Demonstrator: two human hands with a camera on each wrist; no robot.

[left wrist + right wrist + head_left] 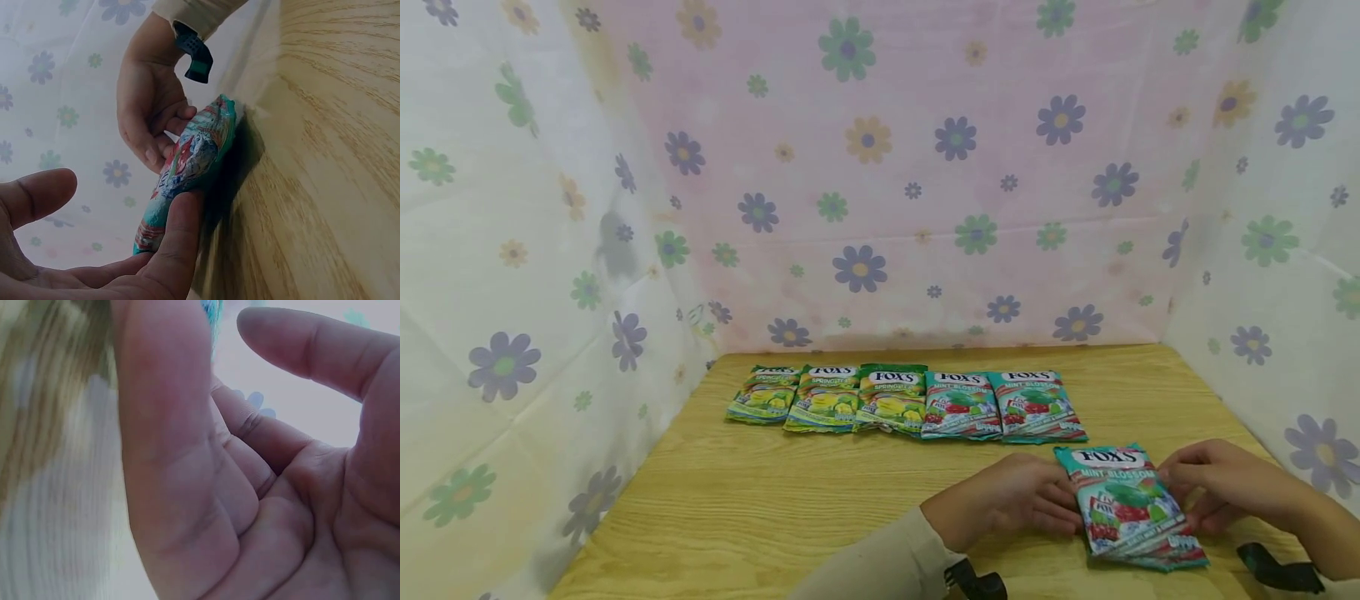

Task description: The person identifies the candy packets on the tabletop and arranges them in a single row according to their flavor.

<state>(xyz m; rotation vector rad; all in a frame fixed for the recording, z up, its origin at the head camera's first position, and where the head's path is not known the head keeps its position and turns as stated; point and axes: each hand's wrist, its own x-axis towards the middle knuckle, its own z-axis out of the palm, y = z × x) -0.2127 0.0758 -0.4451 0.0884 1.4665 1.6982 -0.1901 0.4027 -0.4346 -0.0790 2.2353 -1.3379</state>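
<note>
A teal candy bag [1131, 508] marked Fox's Mint Blossom is between the two hands at the table's front right. My left hand [1011, 504] touches its left edge; in the left wrist view the fingers [178, 244] lie against the bag [187, 162] and the thumb stands apart. At the opposite edge is my right hand [1243, 492], its fingers meeting the bag's side. The right wrist view shows the right hand [250, 469] with thumb away from the fingers and only a sliver of the bag [214, 315]. A dark shadow lies beneath the bag.
Behind, a side-by-side row holds several candy bags: green-yellow Spring Tea bags [891, 404] at left, two teal Mint Blossom bags [1037, 408] at right. They lie on a wooden table [760, 500]. Flowered cloth [910, 208] walls the back and both sides.
</note>
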